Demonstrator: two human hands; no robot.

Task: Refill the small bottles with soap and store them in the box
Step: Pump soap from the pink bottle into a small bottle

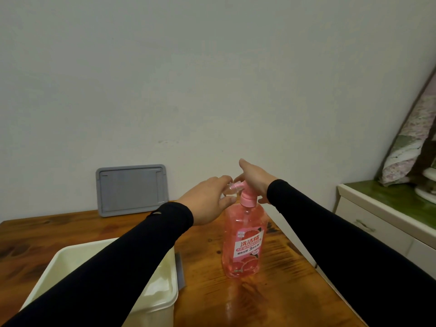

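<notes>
A tall pink soap bottle (244, 241) with a pump head stands upright on the wooden table (236, 300). My left hand (207, 201) holds a small clear bottle (64, 190) on its side, its mouth against the pink pump nozzle (237, 185). My right hand (256, 179) rests on top of the pump head, fingers stretched forward. The cream plastic box (162, 303) sits at the near left of the table, partly hidden by my left sleeve.
A grey lid (132, 190) leans against the wall at the back of the table. A white cabinet (377, 223) with a green top stands to the right, with a patterned cushion above it.
</notes>
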